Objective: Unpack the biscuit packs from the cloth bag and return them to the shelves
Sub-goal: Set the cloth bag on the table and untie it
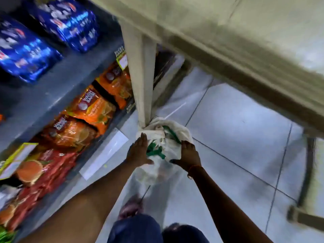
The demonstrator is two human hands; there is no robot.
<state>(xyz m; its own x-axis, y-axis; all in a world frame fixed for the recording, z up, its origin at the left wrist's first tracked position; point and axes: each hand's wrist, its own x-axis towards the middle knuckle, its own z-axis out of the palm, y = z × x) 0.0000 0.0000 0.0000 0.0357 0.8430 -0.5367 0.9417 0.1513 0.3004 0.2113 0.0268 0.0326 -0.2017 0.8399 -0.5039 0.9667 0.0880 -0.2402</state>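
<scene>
While hands [138, 151] grip, cloth bag [168, 130] touching post [140, 81]

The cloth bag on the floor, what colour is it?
Cream-white cloth bag with green straps, in the head view.

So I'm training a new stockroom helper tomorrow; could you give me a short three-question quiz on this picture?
1. True or false: the cloth bag rests on the floor against a shelf post.
2. Which packs sit on the upper shelf: A) blue, B) orange, C) red?
3. Fill in: the left hand and right hand are both at the bag's ____.

Key: 1 true; 2 A, the blue packs; 3 opening. No pack is visibly out of the bag yet.
</scene>
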